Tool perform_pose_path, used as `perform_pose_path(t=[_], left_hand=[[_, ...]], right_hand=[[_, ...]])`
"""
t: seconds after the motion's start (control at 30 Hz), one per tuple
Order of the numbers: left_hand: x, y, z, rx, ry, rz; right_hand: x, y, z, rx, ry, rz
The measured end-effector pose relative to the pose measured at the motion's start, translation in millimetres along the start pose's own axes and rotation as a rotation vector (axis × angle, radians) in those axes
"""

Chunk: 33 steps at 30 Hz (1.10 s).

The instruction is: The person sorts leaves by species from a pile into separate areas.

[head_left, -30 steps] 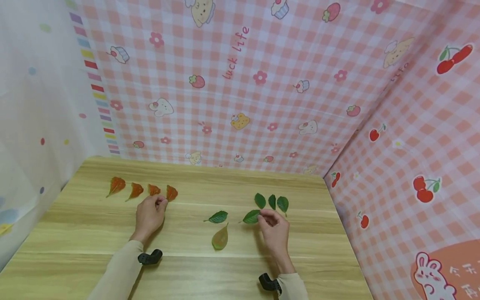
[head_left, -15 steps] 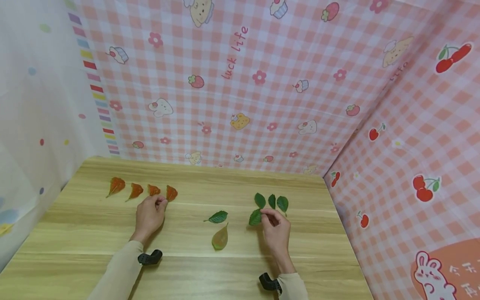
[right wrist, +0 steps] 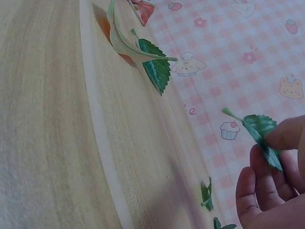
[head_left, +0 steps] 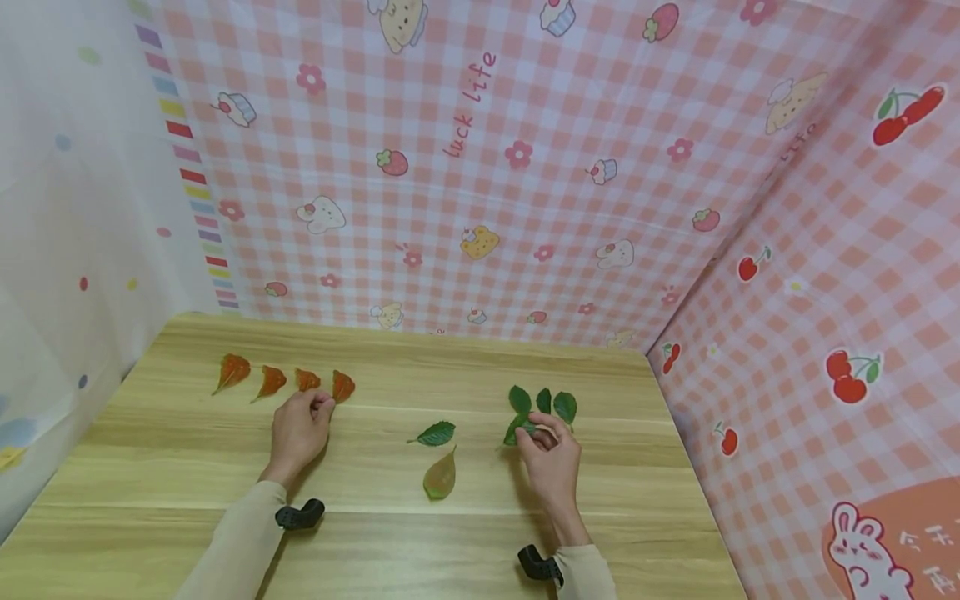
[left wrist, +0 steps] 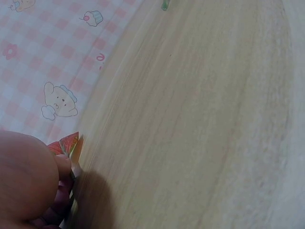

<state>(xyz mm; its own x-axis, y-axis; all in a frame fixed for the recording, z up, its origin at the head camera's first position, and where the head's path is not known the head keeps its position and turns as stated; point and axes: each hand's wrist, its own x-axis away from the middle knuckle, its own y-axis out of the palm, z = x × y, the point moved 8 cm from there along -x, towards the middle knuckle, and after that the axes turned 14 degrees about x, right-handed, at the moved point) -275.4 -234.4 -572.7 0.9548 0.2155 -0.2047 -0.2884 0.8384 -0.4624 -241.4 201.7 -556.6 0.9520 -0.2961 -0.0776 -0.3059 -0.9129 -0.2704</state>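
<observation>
My right hand [head_left: 553, 462] pinches a serrated green leaf [right wrist: 259, 131] between thumb and fingers, held above the table in the right wrist view. Just beyond it lie three green leaves, one of them a rounded leaf [head_left: 566, 407]. My left hand [head_left: 300, 429] rests low over the table, thumb and forefinger pinching the stem end of the rightmost orange-red leaf [head_left: 343, 386]. In the left wrist view that red leaf [left wrist: 70, 143] sticks out past the fingertips; the stem is hidden. More orange-red leaves, such as the large one [head_left: 234, 369], run leftward in a row.
Between the hands a green leaf [head_left: 437, 434] lies on the wooden table [head_left: 420, 550], with a yellowish-brown leaf [head_left: 440, 477] in front of it. Pink checked cloth [head_left: 420, 200] hangs behind and at the right; a pale curtain [head_left: 82, 192] hangs at the left.
The green leaf in my right hand has turned and shifted slightly right and up, its stem end swinging toward the hand. My left hand has stayed put.
</observation>
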Motion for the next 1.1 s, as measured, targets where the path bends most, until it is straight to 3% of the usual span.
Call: perform_pose_path(t=[0.3,0.57,1.1], left_hand=[[-0.6,0.5,-0.2,0.003,0.003,-0.006],[0.0,0.6,-0.1,0.003,-0.001,-0.014],[0.7,0.3,0.5,0.006,-0.005,-0.011]], right_hand=[[0.0,-5.3,-5.5,0.056,-0.078,0.06],[0.7,-10.1,-3.7,0.087,-0.093,0.104],[-2.1,-23.3,7.1,0.062,0.029,0.133]])
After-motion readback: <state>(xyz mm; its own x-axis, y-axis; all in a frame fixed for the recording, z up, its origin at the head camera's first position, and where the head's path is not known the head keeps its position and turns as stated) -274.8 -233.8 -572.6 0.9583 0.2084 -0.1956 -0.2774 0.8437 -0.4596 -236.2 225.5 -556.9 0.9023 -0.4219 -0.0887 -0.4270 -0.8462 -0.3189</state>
